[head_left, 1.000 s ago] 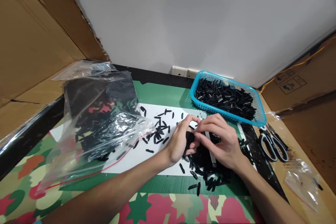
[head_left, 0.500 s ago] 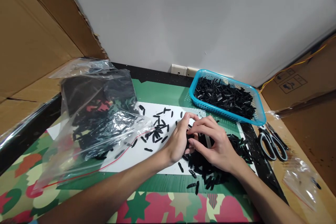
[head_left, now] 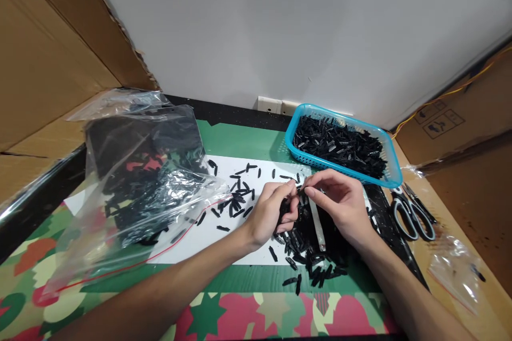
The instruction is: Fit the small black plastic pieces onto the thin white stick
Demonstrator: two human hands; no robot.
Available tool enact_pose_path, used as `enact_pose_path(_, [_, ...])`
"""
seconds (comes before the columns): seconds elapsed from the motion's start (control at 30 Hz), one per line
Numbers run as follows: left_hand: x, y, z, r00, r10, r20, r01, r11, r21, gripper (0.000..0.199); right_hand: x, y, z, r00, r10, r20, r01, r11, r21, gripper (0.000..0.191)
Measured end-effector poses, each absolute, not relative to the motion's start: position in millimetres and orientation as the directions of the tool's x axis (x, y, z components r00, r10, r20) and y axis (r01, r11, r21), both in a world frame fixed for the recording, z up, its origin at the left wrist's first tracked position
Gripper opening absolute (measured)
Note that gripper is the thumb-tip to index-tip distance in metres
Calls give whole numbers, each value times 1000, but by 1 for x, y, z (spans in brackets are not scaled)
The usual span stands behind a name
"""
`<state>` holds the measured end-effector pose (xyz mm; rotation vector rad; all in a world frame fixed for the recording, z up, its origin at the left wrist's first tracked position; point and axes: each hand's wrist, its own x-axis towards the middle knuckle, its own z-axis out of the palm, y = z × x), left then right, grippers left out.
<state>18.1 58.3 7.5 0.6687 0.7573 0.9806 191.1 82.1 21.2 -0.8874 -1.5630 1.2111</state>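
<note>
My left hand is closed, palm turned inward, around several small black strips that show between its curled fingers. My right hand pinches at a small black strip between the two hands, thumb against forefinger. Below them a loose pile of black strips lies on a white sheet. A narrow whitish flat stick lies on the pile, its upper end near my right thumb. More single black strips are scattered left of my left hand.
A blue basket full of black strips stands at the back right. Scissors and a small clear bag lie on the right. A large clear zip bag holding black pieces covers the left. Cardboard walls flank both sides.
My right hand has moved slightly right and away from my left hand, uncovering the whitish stick and the pile. The left fingers now curl in more tightly. The view has shifted slightly.
</note>
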Motion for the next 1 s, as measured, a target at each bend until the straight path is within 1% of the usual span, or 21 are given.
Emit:
enact_pose_path(0.1, [16,58,7,389,894,-222,-457,397,796,41,192,85,19,-275,938,209,17,222,-975,7])
enact_pose_path(0.17, [15,58,8,395,891,-224,-449,400,799,39,191,87,18,-283,939,195,15,208,-978,8])
enact_pose_path(0.3, [15,58,9,383,896,-223,-460,394,796,30,192,89,16,-294,940,175,-3,182,-983,11])
enact_pose_path(0.5, [15,61,11,359,907,-223,-474,382,793,29,192,92,12,-323,937,135,33,154,-988,16])
enact_pose_path(0.7, [14,62,13,353,912,-207,-475,366,800,27,192,92,12,-304,941,148,40,168,-985,13])
enact_pose_path(0.8, [14,61,14,355,912,-207,-471,366,803,26,192,91,13,-306,942,138,23,152,-988,12])
enact_pose_path(1.0, [14,61,13,353,913,-207,-469,364,805,20,192,92,11,-328,938,111,-25,109,-994,18])
